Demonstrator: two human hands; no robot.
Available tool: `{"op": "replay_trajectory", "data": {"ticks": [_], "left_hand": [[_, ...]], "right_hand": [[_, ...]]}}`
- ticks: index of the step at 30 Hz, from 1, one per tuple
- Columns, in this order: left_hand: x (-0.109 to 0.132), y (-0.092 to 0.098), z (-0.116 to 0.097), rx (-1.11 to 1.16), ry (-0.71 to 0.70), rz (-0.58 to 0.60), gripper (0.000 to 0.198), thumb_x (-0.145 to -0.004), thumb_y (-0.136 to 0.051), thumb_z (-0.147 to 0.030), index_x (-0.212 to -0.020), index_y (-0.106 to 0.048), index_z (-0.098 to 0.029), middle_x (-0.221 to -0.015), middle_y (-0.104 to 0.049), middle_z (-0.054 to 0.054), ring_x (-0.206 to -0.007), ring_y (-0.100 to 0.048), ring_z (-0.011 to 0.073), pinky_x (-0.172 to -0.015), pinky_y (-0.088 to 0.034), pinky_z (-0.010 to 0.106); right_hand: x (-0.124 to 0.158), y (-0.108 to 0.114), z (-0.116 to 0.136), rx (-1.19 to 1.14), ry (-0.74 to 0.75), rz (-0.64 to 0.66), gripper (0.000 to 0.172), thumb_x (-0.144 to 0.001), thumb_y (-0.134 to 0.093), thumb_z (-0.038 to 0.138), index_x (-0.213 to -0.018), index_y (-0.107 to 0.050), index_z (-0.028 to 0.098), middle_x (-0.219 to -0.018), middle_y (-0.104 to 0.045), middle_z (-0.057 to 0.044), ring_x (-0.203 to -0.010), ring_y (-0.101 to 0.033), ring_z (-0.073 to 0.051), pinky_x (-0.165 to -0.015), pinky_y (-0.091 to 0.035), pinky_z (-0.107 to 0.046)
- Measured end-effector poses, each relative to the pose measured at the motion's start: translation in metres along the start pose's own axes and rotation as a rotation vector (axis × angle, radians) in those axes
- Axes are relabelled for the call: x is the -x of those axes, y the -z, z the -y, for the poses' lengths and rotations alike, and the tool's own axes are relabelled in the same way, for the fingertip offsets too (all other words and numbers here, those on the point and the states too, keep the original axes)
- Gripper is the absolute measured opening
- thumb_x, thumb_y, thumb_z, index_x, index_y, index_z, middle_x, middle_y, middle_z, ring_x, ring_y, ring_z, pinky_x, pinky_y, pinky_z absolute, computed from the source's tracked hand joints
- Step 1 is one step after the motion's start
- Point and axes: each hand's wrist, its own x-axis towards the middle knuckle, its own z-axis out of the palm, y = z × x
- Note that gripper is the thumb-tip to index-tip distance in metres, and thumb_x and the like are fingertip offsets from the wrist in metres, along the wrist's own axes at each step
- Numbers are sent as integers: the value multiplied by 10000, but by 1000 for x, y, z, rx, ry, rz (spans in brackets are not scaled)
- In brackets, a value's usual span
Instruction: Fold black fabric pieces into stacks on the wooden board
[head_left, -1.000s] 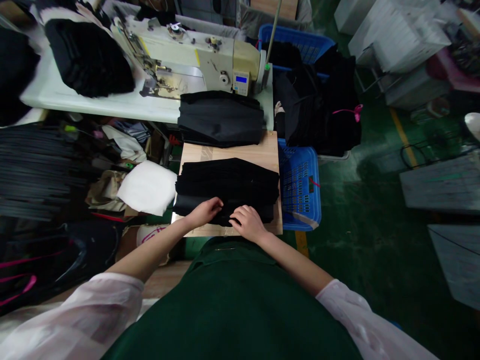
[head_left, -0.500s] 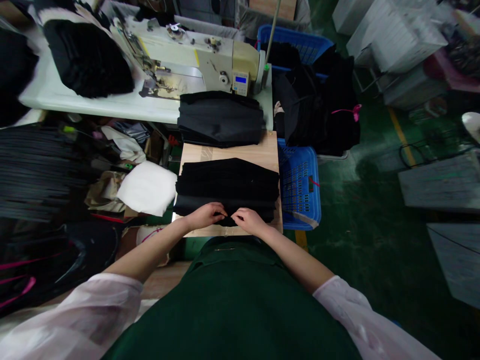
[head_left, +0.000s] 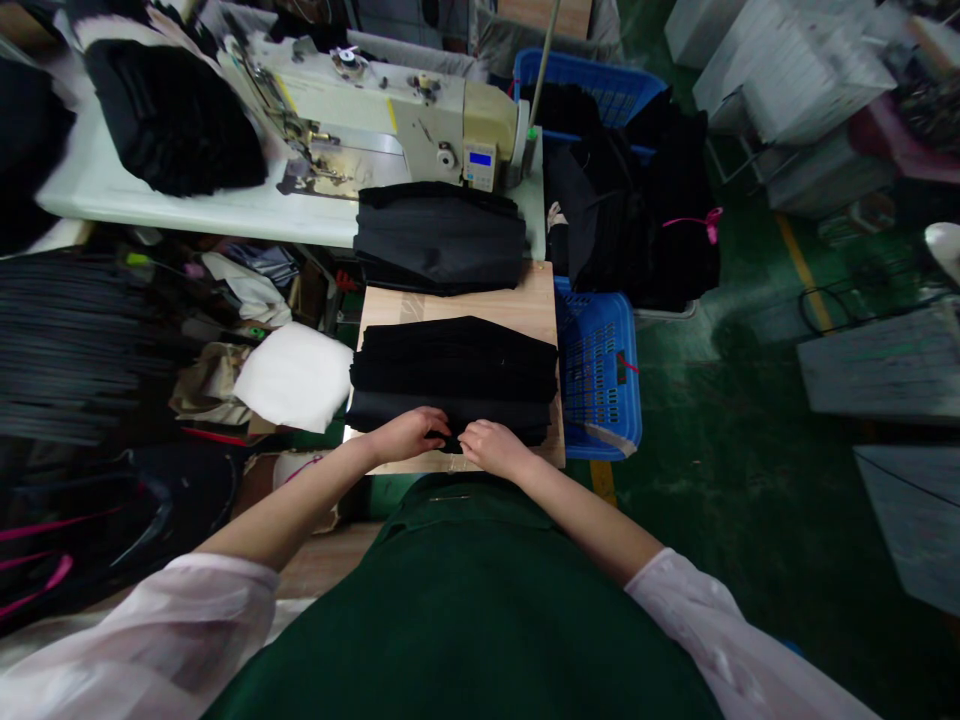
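Note:
Black fabric pieces (head_left: 454, 365) lie stacked on a small wooden board (head_left: 450, 305) in front of me. At the near edge of this stack, my left hand (head_left: 416, 433) has its fingers curled and pinched on black fabric. My right hand (head_left: 491, 445) is close beside it, fingers bent down and closed on the same dark cloth. Exactly what edge the fingertips grip is hidden, black against black. Farther back, a second pile of dark fabric pieces (head_left: 439, 238) rests across the sewing table's edge and the board.
A sewing machine (head_left: 427, 125) stands on the pale table (head_left: 300, 212) beyond. Blue plastic baskets (head_left: 604, 375) and heaped black cloth (head_left: 637, 215) are at the right. White cloth (head_left: 296, 375) lies at the left, with another black fabric stack (head_left: 172, 120) on the table.
My right hand has shifted slightly left, closer to my left hand, and its fingers have turned down more. My left hand has barely moved. The stacks lie as before.

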Motion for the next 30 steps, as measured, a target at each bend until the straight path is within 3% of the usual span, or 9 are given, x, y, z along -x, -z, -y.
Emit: {"op": "replay_trajectory", "data": {"ticks": [4, 9, 11, 16, 19, 21, 24, 30], "left_hand": [[1, 0, -9, -64, -35, -12, 170, -777, -598, -172, -887, -727, -185, -966, -661, 70, -917, -623, 196, -889, -473, 308], [-1, -4, -13, -135, -53, -38, 202, -776, -532, -105, -866, -707, -151, -951, -659, 89, -886, -616, 194, -861, -476, 306], [-3, -6, -10, -131, -29, -56, 205, -795, -515, -101, -871, -699, -150, -947, -656, 88, -881, -614, 190, -849, -476, 303], [-4, -7, -2, -35, 18, -178, 111, -849, -578, -215, -834, -675, -163, -844, -627, 53, -810, -600, 163, -784, -486, 279], [-3, -1, -6, -50, -8, -303, 120, -876, -566, -242, -872, -660, -168, -868, -616, 56, -858, -589, 171, -814, -488, 301], [-1, 3, -11, -107, -44, -349, 155, -907, -514, -228, -929, -656, -170, -912, -615, 71, -894, -580, 178, -832, -489, 319], [1, 10, -20, -268, -130, -314, 252, -938, -426, -184, -1049, -652, -171, -994, -622, 100, -926, -571, 194, -835, -489, 342], [6, 28, -28, -493, -308, -92, 334, -927, -417, -130, -1189, -613, -199, -1091, -641, 110, -1010, -567, 220, -863, -457, 359]], "right_hand": [[-2, -1, 4, -31, -56, -8, 157, -899, -529, 155, -923, -683, 143, -922, -657, -101, -889, -592, -192, -784, -460, -283], [-7, -1, 0, -213, -303, -70, 109, -884, -548, 140, -863, -645, 184, -864, -668, -42, -810, -593, -169, -717, -435, -261], [-7, 0, -1, -245, -334, -97, 111, -905, -532, 147, -878, -631, 187, -862, -663, -38, -811, -586, -170, -724, -432, -265], [6, 1, 3, -106, -206, -289, 191, -959, -448, 175, -1022, -628, 167, -1027, -627, -105, -981, -523, -219, -868, -405, -345], [18, -4, 5, -42, -57, -212, 244, -967, -420, 170, -1074, -639, 172, -1041, -634, -108, -974, -525, -220, -843, -409, -357], [24, -10, 4, -19, -39, -151, 264, -949, -437, 141, -1122, -632, 180, -1112, -636, -111, -1002, -531, -224, -820, -426, -355], [28, -16, 4, 9, -123, -122, 298, -914, -459, 98, -1142, -626, 192, -1251, -597, -114, -1096, -520, -241, -833, -447, -365], [25, -12, 4, 16, -150, -57, 280, -893, -482, 93, -1120, -628, 167, -1193, -634, -116, -1077, -556, -256, -883, -460, -409]]}}
